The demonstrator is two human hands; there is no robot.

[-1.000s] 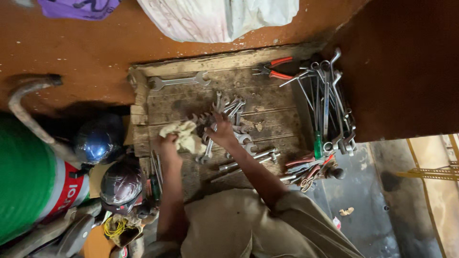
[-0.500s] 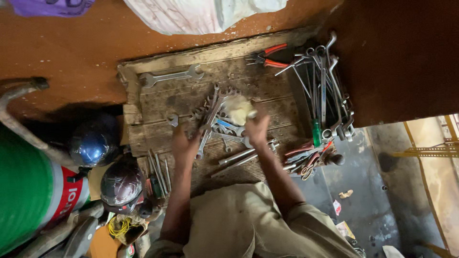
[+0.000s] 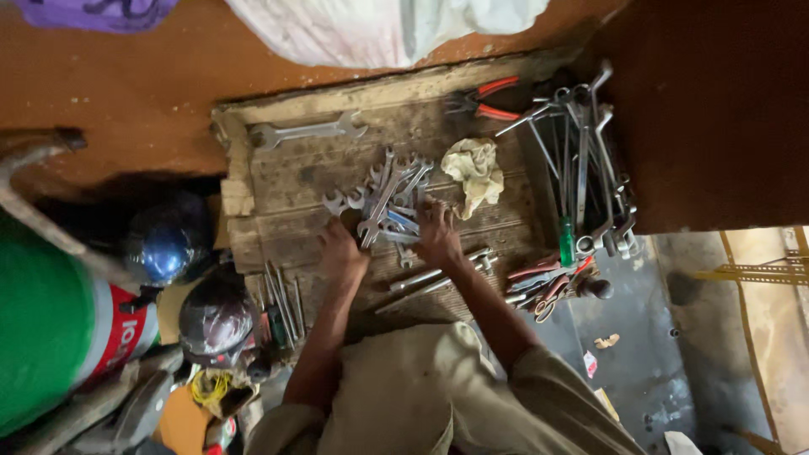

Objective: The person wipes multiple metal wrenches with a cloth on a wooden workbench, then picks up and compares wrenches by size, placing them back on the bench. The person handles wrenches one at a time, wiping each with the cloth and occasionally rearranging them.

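Note:
Both my hands rest on a heap of steel wrenches (image 3: 386, 198) in the middle of a worn wooden board (image 3: 286, 181). My left hand (image 3: 341, 251) lies at the heap's lower left edge, fingers curled against the tools. My right hand (image 3: 438, 234) presses on the heap's lower right side, touching the wrenches. A crumpled cream rag (image 3: 474, 173) lies loose on the board just right of the heap, above my right hand. A large open-ended wrench (image 3: 308, 131) lies alone near the board's far edge. Whether either hand grips a wrench is hidden.
Red-handled pliers (image 3: 484, 99) and a row of long wrenches (image 3: 581, 160) with a green-handled screwdriver (image 3: 567, 240) lie at the right. More pliers (image 3: 552, 282) sit lower right. A green cylinder (image 3: 50, 337), a blue helmet (image 3: 164, 240) and a dark helmet (image 3: 215, 316) crowd the left.
My right hand has let go of the cream rag, which now lies on the board, and dropped to the wrench heap. My left hand has shifted in toward the heap.

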